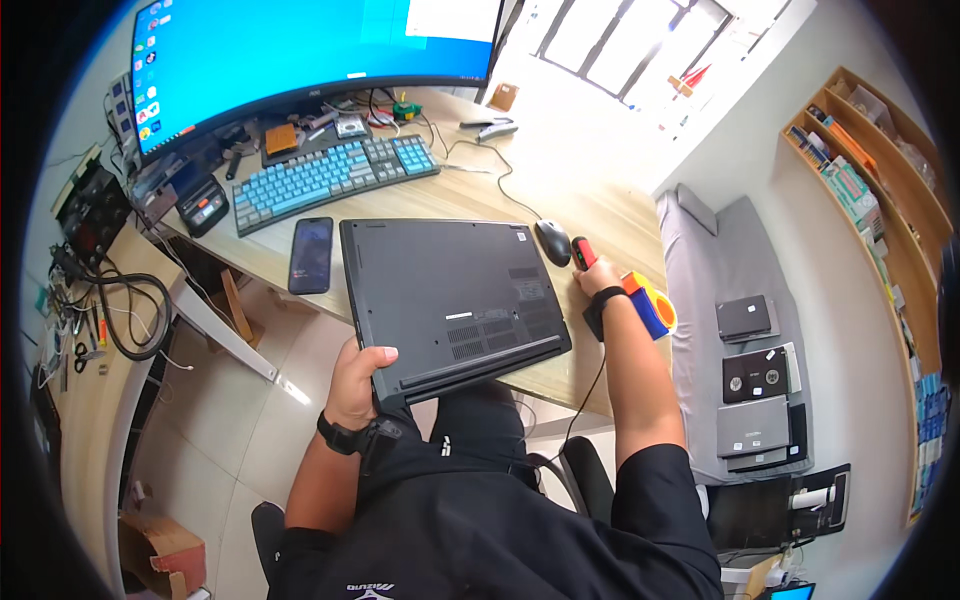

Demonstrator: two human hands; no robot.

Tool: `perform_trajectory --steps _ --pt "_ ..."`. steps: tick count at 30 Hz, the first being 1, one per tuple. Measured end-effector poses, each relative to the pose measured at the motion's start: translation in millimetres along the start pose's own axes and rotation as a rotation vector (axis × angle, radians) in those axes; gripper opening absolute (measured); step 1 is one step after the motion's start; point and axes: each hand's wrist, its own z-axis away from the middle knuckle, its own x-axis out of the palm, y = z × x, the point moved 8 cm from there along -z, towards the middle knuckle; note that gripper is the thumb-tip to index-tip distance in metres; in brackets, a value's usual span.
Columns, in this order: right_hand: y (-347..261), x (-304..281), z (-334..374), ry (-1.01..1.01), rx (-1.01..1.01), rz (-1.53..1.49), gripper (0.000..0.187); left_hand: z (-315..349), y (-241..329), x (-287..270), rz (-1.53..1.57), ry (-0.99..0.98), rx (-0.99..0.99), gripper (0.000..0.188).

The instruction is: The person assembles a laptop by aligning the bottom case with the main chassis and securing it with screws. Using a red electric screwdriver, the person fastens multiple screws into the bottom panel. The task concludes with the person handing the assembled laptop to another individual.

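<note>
A dark laptop [440, 290] lies bottom side up, its vents and rubber strip showing, partly on the desk and partly over its front edge. My left hand [352, 388] grips its near left corner, thumb on top and the other fingers hidden beneath. Over the desk to the right of the laptop, my right hand [600, 276] is closed around a red-and-black handheld tool [584, 252], whose exact kind I cannot make out. Beside that hand is a black mouse [552, 242]. Yellow and blue tape-like rolls [650, 305] sit just right of my right wrist.
A phone [311, 256] lies left of the laptop. Behind are a blue-and-grey keyboard [335, 180] and a wide monitor [310, 50]. Cables and tools crowd a side table [110, 400] on the left. Several laptops [755, 375] rest on a grey couch [690, 330] at right.
</note>
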Motion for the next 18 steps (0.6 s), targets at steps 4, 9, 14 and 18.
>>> perform_trajectory --steps 4,9,14,18 --pt "-37.0 -46.7 44.9 0.293 -0.189 0.221 0.062 30.7 33.9 10.0 0.071 -0.046 0.108 0.045" --pt "-26.1 -88.7 159.4 -0.575 -0.367 -1.507 0.083 60.0 65.7 31.5 0.081 -0.188 0.091 0.048" --pt "0.8 -126.2 288.2 -0.474 -0.605 -1.775 0.065 57.1 70.2 65.7 -0.121 -0.272 -0.019 0.039" --pt "21.4 -122.3 336.2 -0.381 -0.333 -1.916 0.061 -5.2 100.1 57.5 -1.088 -0.121 0.216 0.049"
